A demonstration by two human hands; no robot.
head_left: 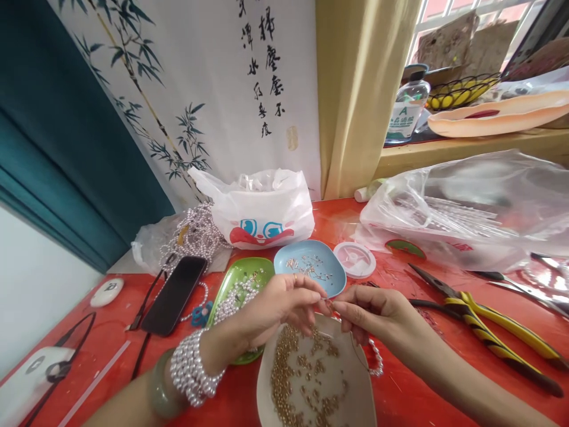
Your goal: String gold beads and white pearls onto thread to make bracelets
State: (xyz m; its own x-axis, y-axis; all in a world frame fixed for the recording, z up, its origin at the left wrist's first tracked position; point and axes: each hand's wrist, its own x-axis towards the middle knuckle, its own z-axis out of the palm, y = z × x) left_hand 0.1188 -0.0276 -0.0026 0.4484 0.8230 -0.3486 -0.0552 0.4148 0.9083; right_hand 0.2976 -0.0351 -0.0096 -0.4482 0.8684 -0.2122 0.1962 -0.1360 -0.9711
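In the head view, a small reddish piece (329, 305) was above the far edge of the beige plate (361, 388), between the two hands. Its long axis seemed to run crosswise from one set of fingertips to the other, dipping slightly to the right; which end was its front could not be told, as the fingers covered much of it. The left hand (288, 305) pinched it from the plate's left, and the right hand (373, 311), thumb against bent fingers, gripped it from the plate's right. Gold beads (281, 367) lay in the plate, thickest along its left side. Beyond the plate was a blue dish (284, 256); to its left, a green tray (235, 270); well to its right, yellow-and-black pliers (466, 305).
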